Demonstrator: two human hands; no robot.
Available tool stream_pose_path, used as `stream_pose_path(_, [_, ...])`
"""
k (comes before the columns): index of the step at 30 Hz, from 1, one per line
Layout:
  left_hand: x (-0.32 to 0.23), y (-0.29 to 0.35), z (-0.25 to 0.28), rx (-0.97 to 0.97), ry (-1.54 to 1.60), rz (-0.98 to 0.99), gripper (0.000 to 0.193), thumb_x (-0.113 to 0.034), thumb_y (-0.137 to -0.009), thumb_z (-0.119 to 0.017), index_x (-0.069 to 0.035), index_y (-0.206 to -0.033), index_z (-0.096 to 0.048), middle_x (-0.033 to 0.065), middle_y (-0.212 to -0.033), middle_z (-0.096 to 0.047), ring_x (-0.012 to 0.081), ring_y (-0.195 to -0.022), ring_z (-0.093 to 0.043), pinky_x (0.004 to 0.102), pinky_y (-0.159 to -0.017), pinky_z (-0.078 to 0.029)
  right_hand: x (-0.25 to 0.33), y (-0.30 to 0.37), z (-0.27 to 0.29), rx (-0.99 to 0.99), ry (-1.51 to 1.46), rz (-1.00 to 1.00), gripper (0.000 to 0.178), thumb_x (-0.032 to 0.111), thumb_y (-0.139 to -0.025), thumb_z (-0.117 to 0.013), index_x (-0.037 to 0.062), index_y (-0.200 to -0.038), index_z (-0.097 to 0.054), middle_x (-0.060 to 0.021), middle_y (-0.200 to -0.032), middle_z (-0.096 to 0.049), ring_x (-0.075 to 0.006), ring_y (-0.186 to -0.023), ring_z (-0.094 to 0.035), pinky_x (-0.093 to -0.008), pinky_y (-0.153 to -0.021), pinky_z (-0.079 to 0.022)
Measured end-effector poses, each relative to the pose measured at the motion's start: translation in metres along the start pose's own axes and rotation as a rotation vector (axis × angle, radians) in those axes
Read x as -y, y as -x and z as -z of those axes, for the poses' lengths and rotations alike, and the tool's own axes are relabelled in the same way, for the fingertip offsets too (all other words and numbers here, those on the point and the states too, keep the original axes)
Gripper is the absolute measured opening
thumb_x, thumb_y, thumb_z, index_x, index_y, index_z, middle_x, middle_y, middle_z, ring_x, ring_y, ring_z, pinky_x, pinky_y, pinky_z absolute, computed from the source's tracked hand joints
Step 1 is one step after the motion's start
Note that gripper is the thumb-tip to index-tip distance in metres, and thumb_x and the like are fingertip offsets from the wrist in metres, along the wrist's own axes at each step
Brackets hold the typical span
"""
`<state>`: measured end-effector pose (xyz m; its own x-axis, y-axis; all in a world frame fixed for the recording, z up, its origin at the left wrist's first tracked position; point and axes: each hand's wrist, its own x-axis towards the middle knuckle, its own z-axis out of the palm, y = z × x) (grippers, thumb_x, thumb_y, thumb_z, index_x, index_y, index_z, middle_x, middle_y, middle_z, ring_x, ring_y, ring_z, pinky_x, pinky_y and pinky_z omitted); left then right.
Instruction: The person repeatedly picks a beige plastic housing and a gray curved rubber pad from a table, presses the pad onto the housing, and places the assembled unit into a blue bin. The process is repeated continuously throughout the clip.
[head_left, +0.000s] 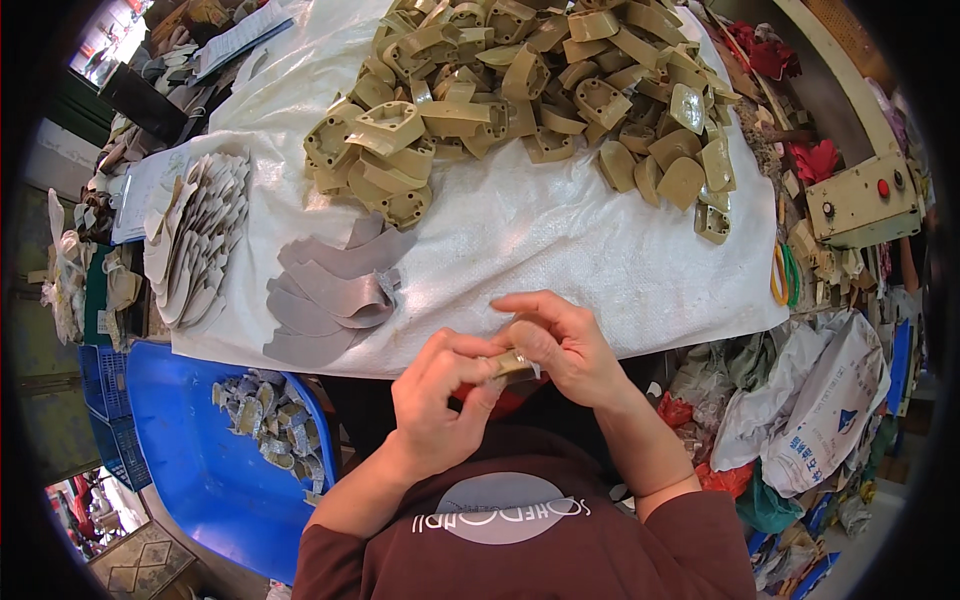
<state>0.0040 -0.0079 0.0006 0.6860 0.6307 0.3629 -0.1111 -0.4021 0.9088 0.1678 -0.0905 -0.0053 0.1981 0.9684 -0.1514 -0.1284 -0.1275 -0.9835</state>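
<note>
Just past the table's near edge, in front of my chest, I hold a small tan shoe heel (514, 368) with what looks like a thin grey cover piece against it. The fingers and thumb of my left hand (440, 395) are closed on its left end. My right hand (562, 345) is closed at the heel's upper right side, thumb pressed to it and index finger reaching left. Part of the heel is hidden by my fingers. Ahead and to the left, thin grey cover pieces (318, 298) lie fanned out on the white sheet (520, 240).
A large pile of tan heels (465, 115) covers the far side. At left stands a row of pale cut pieces (195, 245). Below it, a blue tub (200, 450) holds several patterned heels (272, 420). A control box (865, 200) and plastic bags (815, 410) are at right.
</note>
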Motion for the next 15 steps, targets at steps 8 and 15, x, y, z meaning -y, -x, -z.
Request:
stream_pose_path(8, [-0.001, 0.001, -0.009, -0.171, 0.471, 0.308, 0.014, 0.01, -0.082, -0.061, 0.001, -0.09, -0.054, 0.0125, -0.1, -0.061, 0.0115, -0.086, -0.06, 0.0232, -0.071, -0.051, -0.001, 0.001, -0.015, -0.145, 0.256, 0.445, 0.019, 0.013, -0.087, -0.063, 0.0035, -0.103, -0.058, -0.0099, -0.099, -0.058, -0.0227, -0.09, -0.052, -0.0334, -0.077, -0.045])
stream_pose_path(15, [-0.001, 0.002, -0.011, -0.147, 0.291, 0.291, 0.018, 0.007, -0.077, -0.069, -0.001, -0.089, -0.058, 0.0144, -0.105, -0.061, 0.0139, -0.085, -0.059, 0.0253, -0.071, -0.05, 0.002, -0.001, -0.02, -0.229, 0.393, 0.597, 0.016, 0.007, -0.08, -0.067, 0.005, -0.093, -0.057, -0.0091, -0.095, -0.056, -0.026, -0.089, -0.048, -0.0372, -0.079, -0.04])
